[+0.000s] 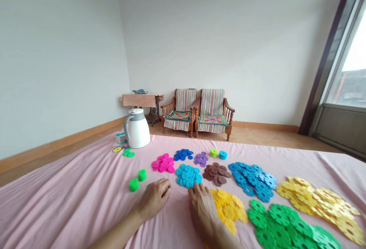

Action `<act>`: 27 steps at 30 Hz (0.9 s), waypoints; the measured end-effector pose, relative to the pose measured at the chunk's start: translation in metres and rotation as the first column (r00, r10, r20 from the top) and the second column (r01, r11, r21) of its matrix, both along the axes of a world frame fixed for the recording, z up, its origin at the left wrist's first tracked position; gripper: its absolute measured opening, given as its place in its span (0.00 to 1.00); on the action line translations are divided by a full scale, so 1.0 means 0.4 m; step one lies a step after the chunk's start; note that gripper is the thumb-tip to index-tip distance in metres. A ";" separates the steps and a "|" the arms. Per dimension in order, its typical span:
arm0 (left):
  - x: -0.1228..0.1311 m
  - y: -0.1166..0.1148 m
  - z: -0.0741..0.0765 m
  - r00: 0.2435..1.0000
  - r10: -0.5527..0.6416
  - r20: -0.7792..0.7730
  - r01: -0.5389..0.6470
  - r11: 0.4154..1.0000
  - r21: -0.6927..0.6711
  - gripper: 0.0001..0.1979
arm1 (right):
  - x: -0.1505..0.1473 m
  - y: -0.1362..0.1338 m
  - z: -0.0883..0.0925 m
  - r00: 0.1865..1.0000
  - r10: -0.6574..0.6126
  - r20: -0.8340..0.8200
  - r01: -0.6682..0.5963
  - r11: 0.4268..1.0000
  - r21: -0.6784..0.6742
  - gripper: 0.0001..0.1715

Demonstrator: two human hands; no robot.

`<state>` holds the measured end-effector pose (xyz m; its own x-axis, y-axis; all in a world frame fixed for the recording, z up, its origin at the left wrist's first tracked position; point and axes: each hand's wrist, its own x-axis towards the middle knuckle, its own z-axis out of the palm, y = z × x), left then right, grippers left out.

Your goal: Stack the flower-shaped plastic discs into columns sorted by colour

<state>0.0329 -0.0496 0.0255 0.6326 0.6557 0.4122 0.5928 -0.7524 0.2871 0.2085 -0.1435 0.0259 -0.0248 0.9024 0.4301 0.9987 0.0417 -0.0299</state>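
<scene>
My left hand [154, 198] hovers over or rests on the pink cloth, its fingers curled inward; whatever may be in them is hidden. Beside it on the left stand two stacks of bright green snowflake discs [134, 184]. My right hand [202, 205] reaches to the near edge of a light blue disc pile [188, 175], fingers bent and close together, fingertips hidden from me. Just right of that hand lies a heap of yellow-orange discs [230, 207], partly covered by the wrist. Brown discs [216, 173] and pink discs [163, 163] lie farther off.
A pink cloth [71, 203] covers the table. Larger discs in blue [251, 180], green [288, 226] and pale yellow [323, 203] spread to the right. Dark blue [183, 154] and purple discs [201, 159] lie behind. A white jug [139, 133] stands back left; two wooden chairs [213, 108] are beyond.
</scene>
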 end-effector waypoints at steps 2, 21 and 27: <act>-0.001 0.000 -0.001 1.000 -0.010 -0.005 0.010 1.000 -0.002 0.10 | -0.002 0.004 -0.005 1.000 -0.014 0.020 0.014 1.000 -0.015 0.20; -0.006 0.000 -0.007 1.000 -0.016 -0.021 0.015 0.998 -0.057 0.10 | 0.124 -0.006 -0.049 1.000 0.020 0.021 -0.020 1.000 0.024 0.11; -0.007 0.002 -0.009 1.000 -0.012 -0.003 0.012 0.995 -0.099 0.11 | 0.162 0.037 0.015 0.979 0.048 -0.199 -0.036 0.997 0.066 0.08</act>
